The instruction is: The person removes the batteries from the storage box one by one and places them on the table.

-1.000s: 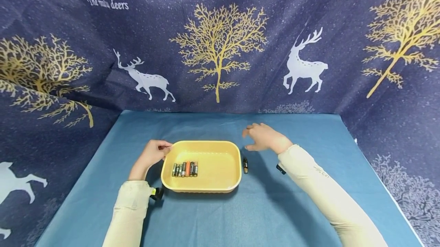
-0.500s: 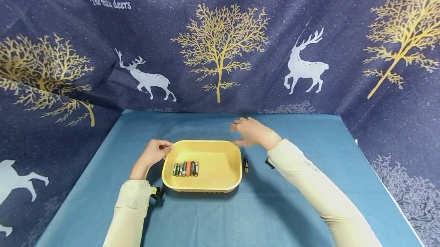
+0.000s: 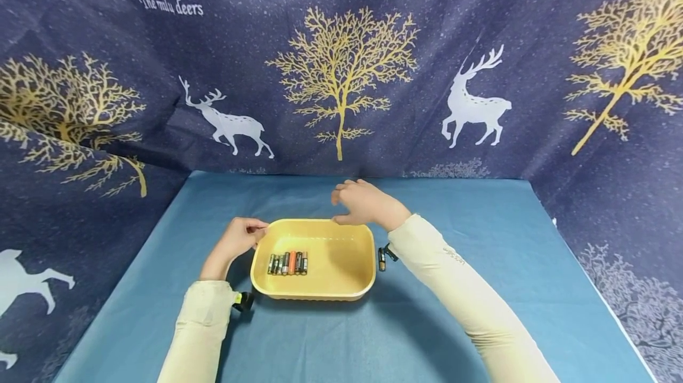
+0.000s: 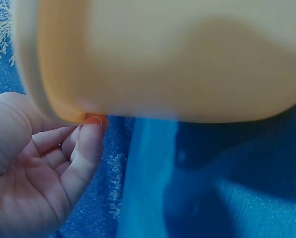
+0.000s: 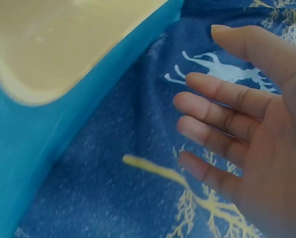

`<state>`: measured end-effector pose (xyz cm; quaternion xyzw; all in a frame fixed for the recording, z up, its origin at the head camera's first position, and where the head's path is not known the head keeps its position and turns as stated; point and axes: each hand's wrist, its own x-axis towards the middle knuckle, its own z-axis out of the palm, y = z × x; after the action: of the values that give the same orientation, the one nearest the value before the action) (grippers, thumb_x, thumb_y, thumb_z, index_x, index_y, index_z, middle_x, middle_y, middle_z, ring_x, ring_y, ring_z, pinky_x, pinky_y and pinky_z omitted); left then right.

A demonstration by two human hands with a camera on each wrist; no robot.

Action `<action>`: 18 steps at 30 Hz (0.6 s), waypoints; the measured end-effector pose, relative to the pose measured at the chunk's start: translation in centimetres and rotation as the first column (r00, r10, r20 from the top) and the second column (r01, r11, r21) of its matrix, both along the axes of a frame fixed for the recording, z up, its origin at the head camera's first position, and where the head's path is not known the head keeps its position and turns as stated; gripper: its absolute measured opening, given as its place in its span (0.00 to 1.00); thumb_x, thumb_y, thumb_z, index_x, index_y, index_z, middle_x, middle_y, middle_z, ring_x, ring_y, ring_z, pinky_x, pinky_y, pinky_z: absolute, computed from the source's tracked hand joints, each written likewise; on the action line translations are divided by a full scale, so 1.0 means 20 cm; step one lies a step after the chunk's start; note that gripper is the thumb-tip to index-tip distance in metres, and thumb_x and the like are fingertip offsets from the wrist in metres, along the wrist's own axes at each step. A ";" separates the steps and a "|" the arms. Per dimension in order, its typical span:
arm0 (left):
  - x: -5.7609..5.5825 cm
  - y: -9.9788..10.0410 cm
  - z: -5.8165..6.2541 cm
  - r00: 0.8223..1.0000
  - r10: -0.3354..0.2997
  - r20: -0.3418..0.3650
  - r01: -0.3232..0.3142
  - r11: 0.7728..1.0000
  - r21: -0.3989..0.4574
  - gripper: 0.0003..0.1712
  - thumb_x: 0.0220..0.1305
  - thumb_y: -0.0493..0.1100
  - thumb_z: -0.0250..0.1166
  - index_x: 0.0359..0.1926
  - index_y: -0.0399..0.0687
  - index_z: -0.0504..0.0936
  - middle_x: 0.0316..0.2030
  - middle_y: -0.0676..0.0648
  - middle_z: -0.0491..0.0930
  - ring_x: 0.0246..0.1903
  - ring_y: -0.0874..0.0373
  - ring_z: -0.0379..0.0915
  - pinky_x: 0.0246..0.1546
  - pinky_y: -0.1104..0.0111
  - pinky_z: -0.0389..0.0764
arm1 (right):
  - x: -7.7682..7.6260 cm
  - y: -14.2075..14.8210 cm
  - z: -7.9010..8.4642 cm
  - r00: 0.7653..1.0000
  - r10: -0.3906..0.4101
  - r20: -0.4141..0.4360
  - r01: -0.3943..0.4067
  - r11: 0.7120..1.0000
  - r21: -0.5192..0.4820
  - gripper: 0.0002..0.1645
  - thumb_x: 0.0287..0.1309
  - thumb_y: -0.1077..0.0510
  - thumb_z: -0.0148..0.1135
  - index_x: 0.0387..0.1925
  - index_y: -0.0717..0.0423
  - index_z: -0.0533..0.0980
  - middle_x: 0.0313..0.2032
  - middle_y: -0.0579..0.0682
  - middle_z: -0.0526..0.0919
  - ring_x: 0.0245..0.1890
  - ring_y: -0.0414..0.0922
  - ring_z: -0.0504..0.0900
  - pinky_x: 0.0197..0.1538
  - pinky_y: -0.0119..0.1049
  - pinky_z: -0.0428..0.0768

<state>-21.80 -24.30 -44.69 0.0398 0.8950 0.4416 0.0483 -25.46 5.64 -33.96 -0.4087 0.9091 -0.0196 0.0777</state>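
Observation:
A yellow plastic basin (image 3: 333, 273) sits on the blue cloth, tilted slightly toward the viewer or seen at an angle. My left hand (image 3: 239, 236) pinches its far left corner; the left wrist view shows thumb and fingers at the rim. Inside the basin, on the left, several batteries (image 3: 288, 262) lie side by side, one of them orange. Over the basin's far right rim hovers my right hand (image 3: 365, 202). In the right wrist view its fingers (image 5: 222, 96) are spread and hold nothing. A single dark battery (image 3: 382, 259) lies just outside the basin's right side.
Blue cloth (image 3: 341, 341) covers the table around the basin. A dark blue curtain (image 3: 384, 104) with printed trees and deer stands behind the far edge. Black wrist cameras (image 3: 243, 300) stick out below both wrists.
My right hand has moved left, from beyond the lone battery to above the basin's far rim. The left hand keeps its hold on the corner, and the batteries stay where they were.

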 end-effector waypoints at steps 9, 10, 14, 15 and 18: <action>0.00 0.01 0.00 1.000 0.014 0.027 -0.015 1.000 0.012 0.13 0.67 0.32 0.58 0.48 0.28 0.82 0.29 0.41 0.81 0.21 0.55 0.74 0.28 0.52 0.82 | 0.00 -0.20 -0.02 0.999 0.028 0.030 -0.029 1.000 0.011 0.22 0.62 0.44 0.62 0.53 0.51 0.78 0.53 0.48 0.79 0.56 0.48 0.73 0.63 0.50 0.68; 0.00 0.01 0.01 0.999 0.016 0.032 -0.016 1.000 0.014 0.13 0.68 0.32 0.58 0.48 0.28 0.82 0.29 0.41 0.81 0.21 0.55 0.74 0.29 0.52 0.82 | 0.01 -0.22 -0.03 0.999 0.033 0.030 -0.033 0.999 0.017 0.22 0.62 0.44 0.62 0.53 0.51 0.78 0.52 0.48 0.79 0.56 0.48 0.74 0.62 0.49 0.69; 0.00 0.01 0.01 0.999 0.028 0.038 -0.028 1.000 0.008 0.13 0.68 0.33 0.58 0.48 0.29 0.82 0.30 0.41 0.81 0.21 0.55 0.74 0.29 0.53 0.82 | 0.01 -0.28 -0.07 0.999 0.046 0.020 -0.046 0.998 0.042 0.23 0.61 0.43 0.62 0.52 0.52 0.79 0.50 0.47 0.80 0.53 0.46 0.76 0.60 0.47 0.71; 0.00 0.01 0.01 0.999 0.029 0.038 -0.030 1.000 0.003 0.13 0.68 0.33 0.58 0.48 0.29 0.82 0.30 0.41 0.81 0.21 0.55 0.74 0.29 0.54 0.82 | 0.01 -0.29 -0.09 0.999 0.048 0.018 -0.048 0.998 0.048 0.24 0.61 0.42 0.63 0.52 0.52 0.79 0.49 0.46 0.81 0.52 0.46 0.76 0.59 0.46 0.72; 0.00 0.01 0.00 0.999 0.032 0.034 -0.032 0.999 -0.004 0.13 0.68 0.33 0.58 0.48 0.29 0.82 0.30 0.41 0.81 0.21 0.55 0.74 0.28 0.53 0.82 | 0.01 -0.33 -0.13 0.999 0.036 0.034 -0.038 0.997 0.071 0.25 0.60 0.42 0.63 0.52 0.52 0.79 0.49 0.45 0.81 0.51 0.46 0.77 0.58 0.45 0.72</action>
<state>-21.76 -24.01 -44.60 0.0176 0.8954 0.4413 0.0567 -25.22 -0.86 -36.56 -0.4221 0.9001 0.0079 0.1077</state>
